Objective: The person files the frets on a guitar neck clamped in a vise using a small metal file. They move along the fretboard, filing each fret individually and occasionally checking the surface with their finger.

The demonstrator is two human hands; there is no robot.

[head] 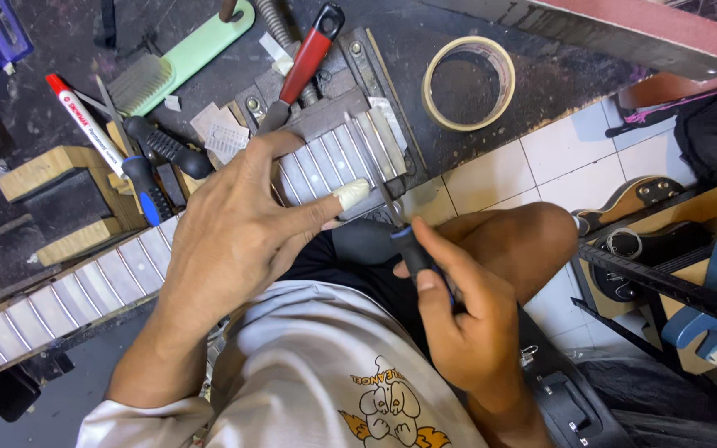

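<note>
Bright, even light with soft shadows; sharp in the middle, wide-angle bending towards the edges.

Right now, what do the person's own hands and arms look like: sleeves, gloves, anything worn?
Both hands bare, no gloves. The left hand has pale tape wrapped round one fingertip. The right hand wears nothing. A light grey sleeve shows at the left forearm; the right forearm is uncovered.

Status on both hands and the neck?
Left hand pressing guitar neck flat. Right hand gripping small file at frets. Red-handled tool lies beyond, clear.
</note>
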